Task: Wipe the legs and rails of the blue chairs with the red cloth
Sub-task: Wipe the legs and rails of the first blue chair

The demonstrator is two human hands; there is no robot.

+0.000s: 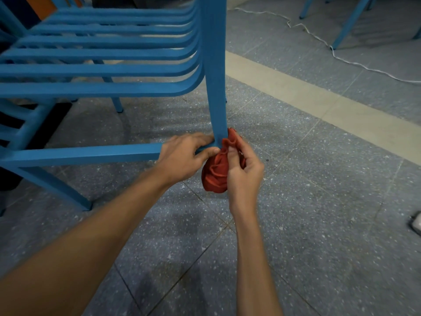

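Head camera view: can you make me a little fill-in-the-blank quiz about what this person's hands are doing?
1. The right hand holds a bunched cloth coloured ____.
2. The left hand grips the blue chair's horizontal rail just where it meets the upright ____.
3. The thin cable lying on the tiled floor is ____.
Missing words: red; leg; white.
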